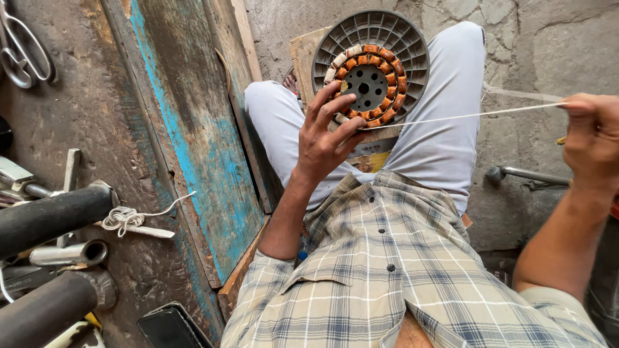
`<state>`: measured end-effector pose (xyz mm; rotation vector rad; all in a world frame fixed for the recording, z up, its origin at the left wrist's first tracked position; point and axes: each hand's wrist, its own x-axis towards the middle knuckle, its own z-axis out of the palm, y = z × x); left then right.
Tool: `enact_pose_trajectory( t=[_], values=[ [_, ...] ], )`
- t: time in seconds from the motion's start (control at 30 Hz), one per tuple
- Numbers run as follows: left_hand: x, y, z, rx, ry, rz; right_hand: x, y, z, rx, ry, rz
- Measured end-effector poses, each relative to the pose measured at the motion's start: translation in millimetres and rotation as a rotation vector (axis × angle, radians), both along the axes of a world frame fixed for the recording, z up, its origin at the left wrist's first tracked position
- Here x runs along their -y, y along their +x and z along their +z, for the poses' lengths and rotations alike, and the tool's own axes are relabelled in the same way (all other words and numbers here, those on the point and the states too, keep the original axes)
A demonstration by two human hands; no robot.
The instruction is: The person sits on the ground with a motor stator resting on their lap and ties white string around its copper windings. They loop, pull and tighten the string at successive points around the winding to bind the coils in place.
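Lacing step: left hand (pixel 325 138) presses spread fingers on the copper-wound stator (pixel 369 85) in the grey fan housing (pixel 412 45) on the lap; right hand (pixel 592 132) pinches white string (pixel 464 116) taut (far right). Next likely needs re-threading between coils.

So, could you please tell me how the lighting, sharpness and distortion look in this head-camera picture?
In the head view the daylight is soft and even, with weak shadows and no glare. The left hand and the wound stator are sharp. The right hand at the frame edge looks stretched and slightly soft, though the taut white string reads clearly. Wide-angle distortion bends the blue-painted board.
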<state>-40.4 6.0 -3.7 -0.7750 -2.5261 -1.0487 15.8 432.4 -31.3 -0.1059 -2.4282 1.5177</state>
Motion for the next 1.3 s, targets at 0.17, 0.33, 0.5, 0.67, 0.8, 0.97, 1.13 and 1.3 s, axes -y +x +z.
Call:
enact_pose_trajectory(
  t=[0.17, 0.33, 0.5, 0.67, 0.8, 0.97, 1.13, 1.3],
  values=[
    [0, -2, 0, -0.018, -0.010, -0.002, 20, -12, -22, 0.173, 0.751, 0.080],
    [3, -3, 3, -0.002, -0.003, -0.011, 101, -40, -35, 0.048, 0.435, 0.254],
    [0, -3, -3, -0.018, 0.007, 0.004, 177, -34, -56, 0.269, 0.289, 0.672],
    [-3, -1, -10, -0.016, 0.035, 0.020, 194, -20, -7, 0.448, 0.071, 0.745],
    [1, -3, -7, 0.007, 0.026, -0.006, 194, -35, 53, -0.320, -0.018, 0.645],
    [6, -11, 1, -0.003, 0.046, -0.049, 228, -48, 52, -0.272, -0.625, 0.881],
    [10, -17, 4, -0.001, 0.043, -0.079, 249, -25, 8, -0.032, -1.043, 0.810],
    [10, -16, 1, -0.012, 0.061, -0.078, 244, -13, -4, -0.072, -0.841, 0.768]
  ],
)
